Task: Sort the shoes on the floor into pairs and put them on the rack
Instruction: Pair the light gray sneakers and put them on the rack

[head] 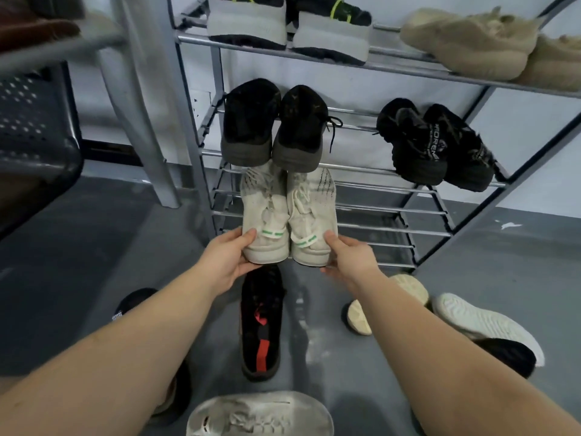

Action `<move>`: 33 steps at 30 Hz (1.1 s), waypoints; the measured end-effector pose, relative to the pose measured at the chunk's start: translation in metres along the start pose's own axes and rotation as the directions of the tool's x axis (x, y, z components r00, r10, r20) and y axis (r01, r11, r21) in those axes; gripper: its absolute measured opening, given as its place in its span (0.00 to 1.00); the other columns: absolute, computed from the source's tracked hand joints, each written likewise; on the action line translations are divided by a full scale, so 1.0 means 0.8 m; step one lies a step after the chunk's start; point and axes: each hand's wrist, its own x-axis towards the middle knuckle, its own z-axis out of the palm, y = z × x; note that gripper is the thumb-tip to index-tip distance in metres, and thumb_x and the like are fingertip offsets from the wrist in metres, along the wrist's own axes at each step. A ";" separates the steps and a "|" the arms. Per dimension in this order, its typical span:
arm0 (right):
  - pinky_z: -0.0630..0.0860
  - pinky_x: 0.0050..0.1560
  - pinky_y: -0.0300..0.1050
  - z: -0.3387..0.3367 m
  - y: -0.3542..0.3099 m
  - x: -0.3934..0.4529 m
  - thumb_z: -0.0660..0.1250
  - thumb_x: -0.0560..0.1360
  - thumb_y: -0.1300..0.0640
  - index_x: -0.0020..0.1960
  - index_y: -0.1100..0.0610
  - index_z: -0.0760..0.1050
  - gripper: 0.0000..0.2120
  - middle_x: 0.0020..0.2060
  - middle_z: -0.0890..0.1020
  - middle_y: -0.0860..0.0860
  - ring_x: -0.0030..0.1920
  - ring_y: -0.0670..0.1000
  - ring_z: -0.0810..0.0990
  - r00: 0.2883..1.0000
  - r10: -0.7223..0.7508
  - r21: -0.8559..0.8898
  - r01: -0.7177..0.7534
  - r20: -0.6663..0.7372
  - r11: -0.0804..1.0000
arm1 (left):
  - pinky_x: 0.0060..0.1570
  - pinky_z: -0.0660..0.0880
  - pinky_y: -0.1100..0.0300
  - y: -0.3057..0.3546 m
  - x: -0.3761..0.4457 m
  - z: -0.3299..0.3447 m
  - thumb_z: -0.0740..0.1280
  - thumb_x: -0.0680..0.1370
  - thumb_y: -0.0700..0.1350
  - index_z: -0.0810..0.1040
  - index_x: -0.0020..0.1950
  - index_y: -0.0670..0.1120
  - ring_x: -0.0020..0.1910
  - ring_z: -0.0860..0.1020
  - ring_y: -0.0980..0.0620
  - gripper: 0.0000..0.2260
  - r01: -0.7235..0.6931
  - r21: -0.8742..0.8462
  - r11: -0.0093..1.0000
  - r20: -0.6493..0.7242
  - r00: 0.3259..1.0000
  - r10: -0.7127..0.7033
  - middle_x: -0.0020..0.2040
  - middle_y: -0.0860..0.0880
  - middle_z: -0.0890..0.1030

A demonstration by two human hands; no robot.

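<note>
I hold a pair of white knit shoes with green heel stripes side by side, toes toward the metal rack (390, 212). My left hand (231, 258) grips the heel of the left white shoe (265, 215); my right hand (347, 254) grips the heel of the right white shoe (311, 212). Their toes reach over the rack's lower bars, under a black pair (273, 127) on the middle shelf. Another black pair (437, 143) sits at that shelf's right. The top shelf carries a grey-soled pair (287, 25) and a beige pair (471, 42).
Loose on the grey floor lie a black shoe with red marks (261, 322), a white shoe (261, 415) near me, a sole-up white shoe (485, 325) beside a black shoe (506, 355), and a beige sole (360, 317). A dark chair (34, 127) stands left.
</note>
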 end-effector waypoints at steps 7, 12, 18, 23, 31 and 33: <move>0.77 0.36 0.41 0.044 -0.009 0.067 0.63 0.79 0.54 0.66 0.60 0.72 0.18 0.50 0.81 0.53 0.43 0.51 0.79 0.999 -0.030 -0.010 0.030 -0.014 1.000 | 0.50 0.75 0.54 0.016 0.060 -0.003 0.62 0.80 0.45 0.71 0.65 0.45 0.50 0.79 0.52 0.14 0.034 -0.039 0.999 -0.106 0.994 -0.038 0.58 0.47 0.79; 0.75 0.32 0.41 0.066 -0.010 0.100 0.67 0.76 0.52 0.69 0.61 0.68 0.25 0.56 0.79 0.54 0.46 0.51 0.79 0.999 0.022 0.118 -0.016 -0.049 0.993 | 0.42 0.76 0.57 0.037 0.094 -0.002 0.61 0.80 0.49 0.67 0.71 0.45 0.56 0.77 0.49 0.20 0.055 0.019 0.998 -0.166 0.985 -0.051 0.64 0.47 0.76; 0.75 0.32 0.40 0.084 -0.002 0.124 0.68 0.76 0.50 0.66 0.59 0.72 0.22 0.54 0.81 0.54 0.43 0.49 0.80 0.995 0.087 0.155 -0.077 -0.057 0.985 | 0.41 0.77 0.58 0.052 0.125 -0.002 0.61 0.80 0.50 0.68 0.71 0.47 0.50 0.79 0.51 0.19 0.000 0.151 0.989 -0.215 0.976 0.033 0.59 0.48 0.79; 0.74 0.36 0.39 0.094 -0.003 0.133 0.64 0.77 0.46 0.65 0.56 0.73 0.21 0.44 0.78 0.49 0.41 0.47 0.76 0.997 0.070 0.037 -0.069 -0.021 0.997 | 0.39 0.77 0.56 0.067 0.143 -0.004 0.56 0.82 0.53 0.68 0.70 0.47 0.55 0.77 0.45 0.20 -0.027 0.465 0.885 -0.283 0.942 0.177 0.62 0.46 0.76; 0.76 0.50 0.45 0.085 -0.015 0.113 0.56 0.80 0.43 0.73 0.49 0.65 0.24 0.47 0.76 0.45 0.43 0.46 0.76 0.988 0.019 -0.315 0.031 0.152 0.948 | 0.33 0.75 0.58 0.048 0.139 -0.010 0.49 0.80 0.62 0.52 0.77 0.55 0.52 0.78 0.43 0.27 0.017 0.654 0.756 -0.251 0.948 0.196 0.67 0.48 0.71; 0.76 0.55 0.48 0.081 -0.019 0.102 0.55 0.80 0.43 0.76 0.48 0.57 0.26 0.56 0.75 0.46 0.54 0.53 0.78 0.979 0.019 -0.339 0.053 0.205 0.939 | 0.40 0.77 0.54 0.045 0.131 -0.004 0.49 0.80 0.61 0.53 0.77 0.53 0.57 0.76 0.42 0.27 0.000 0.654 0.757 -0.261 0.938 0.226 0.69 0.47 0.69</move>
